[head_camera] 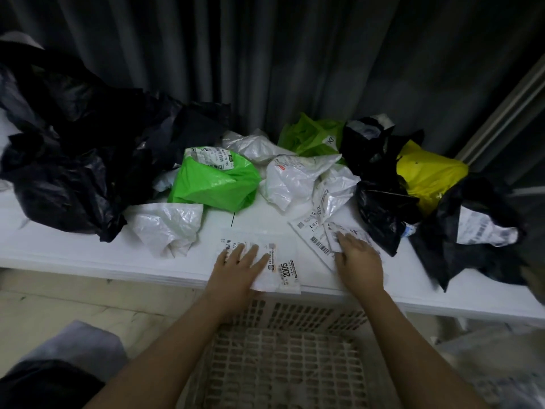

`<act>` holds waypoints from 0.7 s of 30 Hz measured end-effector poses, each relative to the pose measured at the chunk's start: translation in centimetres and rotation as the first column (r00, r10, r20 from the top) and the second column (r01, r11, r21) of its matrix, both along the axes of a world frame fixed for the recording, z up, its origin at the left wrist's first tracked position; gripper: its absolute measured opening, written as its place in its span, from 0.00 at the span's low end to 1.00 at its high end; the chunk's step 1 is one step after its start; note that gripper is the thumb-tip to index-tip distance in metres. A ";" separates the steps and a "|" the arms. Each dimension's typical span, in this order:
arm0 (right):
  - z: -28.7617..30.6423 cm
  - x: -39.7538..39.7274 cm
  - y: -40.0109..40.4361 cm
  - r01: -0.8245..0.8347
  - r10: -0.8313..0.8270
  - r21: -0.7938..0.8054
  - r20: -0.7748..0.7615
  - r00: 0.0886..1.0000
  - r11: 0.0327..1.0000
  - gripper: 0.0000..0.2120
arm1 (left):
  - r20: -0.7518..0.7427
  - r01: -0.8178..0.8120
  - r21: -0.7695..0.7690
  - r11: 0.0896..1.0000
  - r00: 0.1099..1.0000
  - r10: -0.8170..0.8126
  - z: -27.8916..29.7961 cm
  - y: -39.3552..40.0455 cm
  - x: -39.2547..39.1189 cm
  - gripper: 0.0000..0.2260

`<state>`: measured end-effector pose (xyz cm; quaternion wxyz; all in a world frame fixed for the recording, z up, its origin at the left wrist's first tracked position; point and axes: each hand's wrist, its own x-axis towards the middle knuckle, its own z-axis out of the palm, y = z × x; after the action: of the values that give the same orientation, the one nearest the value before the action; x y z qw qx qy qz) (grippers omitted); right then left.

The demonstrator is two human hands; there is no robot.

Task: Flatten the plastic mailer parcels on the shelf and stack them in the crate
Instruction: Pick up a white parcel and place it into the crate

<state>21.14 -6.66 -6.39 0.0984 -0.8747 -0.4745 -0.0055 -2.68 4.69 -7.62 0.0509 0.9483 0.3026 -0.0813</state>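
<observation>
A flat white mailer (283, 261) with a "2005" label lies at the front edge of the white shelf (88, 255). My left hand (239, 267) presses on it with straight fingers. Just to the right, my right hand (358, 258) rests on a second white mailer (317, 239) with barcode labels, its thumb at that mailer's near edge. A beige lattice crate (283, 355) stands below the shelf edge between my forearms and looks empty.
Crumpled mailers cover the back of the shelf: a black heap (73, 160) at left, a green one (215, 181), white ones (298, 178), a lime one (309, 137), a yellow one (427, 175), and black ones (472, 231) at right. Grey curtains hang behind.
</observation>
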 end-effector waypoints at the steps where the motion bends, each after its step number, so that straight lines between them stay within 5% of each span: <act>1: 0.1 0.3 0.1 -0.001 -0.001 0.024 0.063 0.998 1.000 0.21 | 0.011 0.010 -0.013 1.000 1.000 -0.010 0.4 0.0 -0.1 0.32; 7: 2.6 -1.9 0.3 -0.042 -0.007 0.090 0.487 0.873 0.995 0.11 | 0.420 -0.140 0.048 0.989 0.901 0.107 3.5 0.0 -0.9 0.28; 9: 1.8 -2.4 0.6 -0.047 0.052 -0.024 0.392 0.919 0.999 0.10 | 0.443 -0.176 0.034 0.984 0.885 0.143 4.3 -0.4 -0.4 0.29; 11: 0.4 -2.2 0.2 -0.066 0.109 -0.204 0.209 0.972 0.977 0.25 | 0.465 -0.165 0.062 0.984 0.877 0.118 4.9 -1.0 0.7 0.30; 14: -0.5 -1.7 -0.8 -0.053 0.065 -0.175 0.063 0.996 0.983 0.33 | 0.480 -0.122 0.112 0.986 0.876 0.054 5.1 -1.4 2.3 0.31; 18: -0.5 -0.1 -1.7 -0.092 0.090 -0.253 -0.016 0.996 0.963 0.35 | 0.541 -0.084 0.145 0.986 0.841 -0.008 5.8 -1.5 4.9 0.31; 21: -1.0 0.4 -2.4 -0.299 0.320 -0.216 0.068 0.945 0.929 0.46 | 0.589 -0.104 0.190 0.976 0.807 -0.028 6.3 -1.9 6.4 0.29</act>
<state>21.55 -9.05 -7.42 -0.0162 -0.7928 -0.6092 0.0137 3.73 2.79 -1.34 0.0418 0.9202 0.2979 0.2504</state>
